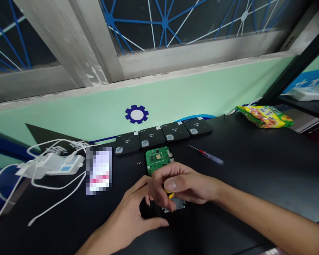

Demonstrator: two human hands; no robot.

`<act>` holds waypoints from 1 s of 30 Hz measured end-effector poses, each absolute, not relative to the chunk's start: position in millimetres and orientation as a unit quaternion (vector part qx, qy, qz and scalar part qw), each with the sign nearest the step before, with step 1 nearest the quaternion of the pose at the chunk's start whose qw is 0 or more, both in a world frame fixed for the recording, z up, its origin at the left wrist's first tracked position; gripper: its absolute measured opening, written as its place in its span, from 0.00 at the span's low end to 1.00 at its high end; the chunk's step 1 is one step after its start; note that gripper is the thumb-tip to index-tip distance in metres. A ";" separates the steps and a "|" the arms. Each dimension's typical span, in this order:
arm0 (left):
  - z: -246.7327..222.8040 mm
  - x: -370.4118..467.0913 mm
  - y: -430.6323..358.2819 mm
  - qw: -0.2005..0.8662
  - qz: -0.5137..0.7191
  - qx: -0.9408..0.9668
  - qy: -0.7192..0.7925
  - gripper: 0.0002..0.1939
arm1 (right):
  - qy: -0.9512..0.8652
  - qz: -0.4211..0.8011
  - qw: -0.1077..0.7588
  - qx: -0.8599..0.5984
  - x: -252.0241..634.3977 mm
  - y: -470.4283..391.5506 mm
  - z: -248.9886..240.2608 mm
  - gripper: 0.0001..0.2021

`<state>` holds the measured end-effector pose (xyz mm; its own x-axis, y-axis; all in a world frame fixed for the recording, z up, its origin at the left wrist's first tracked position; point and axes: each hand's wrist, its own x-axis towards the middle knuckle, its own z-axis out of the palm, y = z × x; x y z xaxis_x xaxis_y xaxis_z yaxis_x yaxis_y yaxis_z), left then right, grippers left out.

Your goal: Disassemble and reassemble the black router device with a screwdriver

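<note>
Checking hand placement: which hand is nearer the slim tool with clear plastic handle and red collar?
Right: the right hand is left and nearside of the tool; the left hand lies farther left.

Bare left grip (pixel 133 209) low over black tabletop (pixel 255 152), thumb outstretched, fingers partly hidden | bare right grip (pixel 187 184) curled, thumb pressed in | right forearm (pixel 257 209) slanting from tabletop's near edge

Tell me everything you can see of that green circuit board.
The circuit board is green and lies component side up in a black casing. A pale, squarish chip sits near its visible middle, silvery connectors along its right edge. The right hand hides its near end; whether it touches the board is unclear.
</note>
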<state>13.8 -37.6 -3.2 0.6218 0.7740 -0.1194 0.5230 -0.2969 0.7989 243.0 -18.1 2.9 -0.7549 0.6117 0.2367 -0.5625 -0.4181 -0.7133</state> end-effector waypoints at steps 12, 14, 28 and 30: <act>0.0 14.4 -37.6 0.429 0.127 0.785 0.428 0.15 | -0.417 0.836 0.356 -0.020 241.4 -20.7 4.4 0.12; -1.0 14.1 -37.3 0.425 0.125 0.788 0.427 0.16 | -0.412 0.840 0.354 -0.021 241.3 -20.2 2.5 0.12; -2.2 13.7 -37.4 0.410 0.156 0.800 0.410 0.28 | -0.408 0.841 0.355 -0.021 242.8 -19.7 7.6 0.13; -1.7 13.9 -37.2 0.409 0.158 0.802 0.405 0.28 | -0.409 0.838 0.361 -0.020 243.3 -19.3 10.0 0.13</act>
<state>13.9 -37.2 -1.7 0.6217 0.7794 -0.0775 0.5211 -0.3377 0.7838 243.3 -19.3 10.0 -0.7390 0.6211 0.2610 -0.5876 -0.4046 -0.7007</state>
